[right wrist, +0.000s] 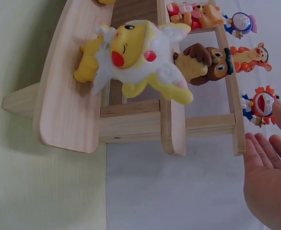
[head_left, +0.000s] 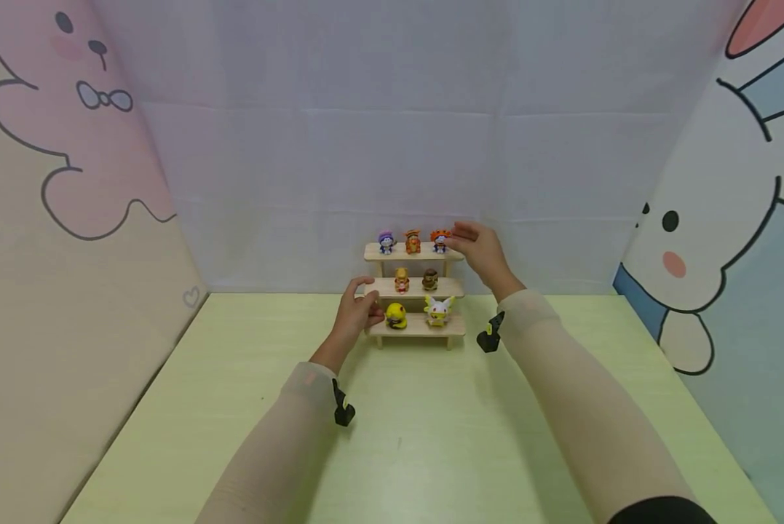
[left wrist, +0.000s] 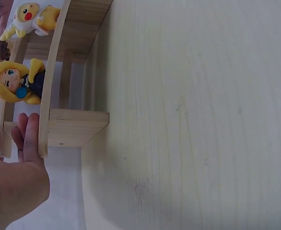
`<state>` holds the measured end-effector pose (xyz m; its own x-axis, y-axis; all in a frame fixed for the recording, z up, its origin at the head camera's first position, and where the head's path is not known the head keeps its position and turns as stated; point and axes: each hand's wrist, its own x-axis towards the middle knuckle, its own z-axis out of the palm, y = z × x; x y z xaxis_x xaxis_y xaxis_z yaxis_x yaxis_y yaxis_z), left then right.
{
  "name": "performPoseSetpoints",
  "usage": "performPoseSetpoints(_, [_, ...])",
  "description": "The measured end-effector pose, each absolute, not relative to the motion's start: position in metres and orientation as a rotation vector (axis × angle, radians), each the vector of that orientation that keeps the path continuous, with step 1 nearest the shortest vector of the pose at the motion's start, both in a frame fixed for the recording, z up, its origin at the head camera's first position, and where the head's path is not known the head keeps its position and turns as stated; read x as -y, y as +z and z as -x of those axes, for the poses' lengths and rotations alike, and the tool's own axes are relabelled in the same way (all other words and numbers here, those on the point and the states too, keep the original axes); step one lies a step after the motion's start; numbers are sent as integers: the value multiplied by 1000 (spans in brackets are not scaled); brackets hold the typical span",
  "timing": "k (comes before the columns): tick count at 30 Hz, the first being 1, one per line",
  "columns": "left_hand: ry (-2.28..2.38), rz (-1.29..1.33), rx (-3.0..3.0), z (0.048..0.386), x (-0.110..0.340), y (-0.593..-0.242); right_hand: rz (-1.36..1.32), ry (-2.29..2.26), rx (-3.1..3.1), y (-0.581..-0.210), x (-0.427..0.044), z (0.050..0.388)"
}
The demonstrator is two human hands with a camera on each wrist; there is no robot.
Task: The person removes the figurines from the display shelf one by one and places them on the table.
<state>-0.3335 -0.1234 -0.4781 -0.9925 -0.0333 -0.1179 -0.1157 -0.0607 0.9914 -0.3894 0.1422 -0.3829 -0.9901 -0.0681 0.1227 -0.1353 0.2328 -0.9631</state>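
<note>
The shelf [head_left: 416, 325] stands between the left hand [head_left: 356, 311], grip unclear, and the right hand [head_left: 485, 252], unclenched against the orange-maned figure [right wrist: 263, 105]. Apparent step: alignment; next move likely calls for light nudging.

- Head view: the tabletop [head_left: 398, 400] is lit softly and evenly, with a faint sheen toward the front.
- Diffuse shadows are cast on it beside the 2 sleeves [head_left: 260, 444].
- The distant figurines [head_left: 413, 242] are rendered with little fine detail.
- Left wrist view: tones are greyer, and a blurred shadow is spread across the tabletop.
- Right wrist view: the wooden shelf [right wrist: 71, 110] is shown with its front edge bowed.
</note>
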Motion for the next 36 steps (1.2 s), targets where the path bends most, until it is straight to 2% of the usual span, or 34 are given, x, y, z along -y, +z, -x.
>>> performPoseSetpoints(36, [2254,141,-2114,338,123,-483,-180,1836,2520,-382,-137,395])
